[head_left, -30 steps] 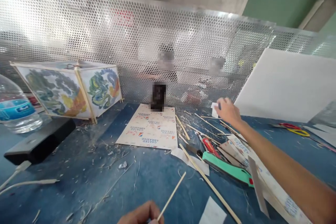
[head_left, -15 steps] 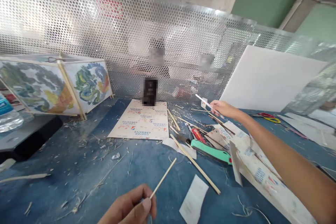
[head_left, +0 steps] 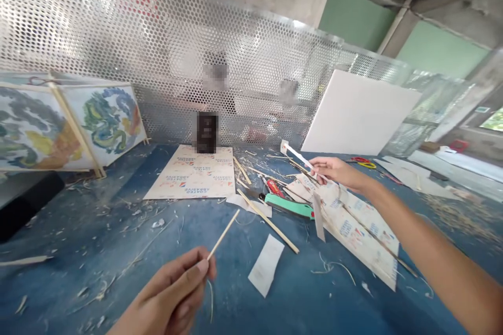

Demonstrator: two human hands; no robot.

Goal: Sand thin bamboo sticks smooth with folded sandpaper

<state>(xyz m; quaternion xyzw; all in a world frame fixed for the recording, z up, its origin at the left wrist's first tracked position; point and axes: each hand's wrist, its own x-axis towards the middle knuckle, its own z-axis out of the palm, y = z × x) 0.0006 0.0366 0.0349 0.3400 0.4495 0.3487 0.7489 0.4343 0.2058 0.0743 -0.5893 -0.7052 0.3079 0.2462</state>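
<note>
My left hand (head_left: 173,293) is low in front of me, fingers pinched on a thin bamboo stick (head_left: 223,234) that points up and to the right. My right hand (head_left: 333,170) reaches out over the blue table (head_left: 118,251) and grips a narrow white strip (head_left: 295,153) with a small paper tag at its far end, lifted above the clutter. Under that hand lie strips of printed sandpaper (head_left: 353,220), bamboo sticks (head_left: 267,221) and a green-handled cutter (head_left: 290,206).
A painted paper lantern (head_left: 74,125) stands at the left, a sandpaper sheet (head_left: 192,179) and a dark phone (head_left: 206,132) in the middle, a white board (head_left: 359,115) at the right against the perforated metal screen (head_left: 157,57). Scissors (head_left: 363,162) lie beyond my right hand.
My right hand has picked the white strip up from the far clutter and drawn it back toward me. My left hand has come further into view with the stick; the view has swung right.
</note>
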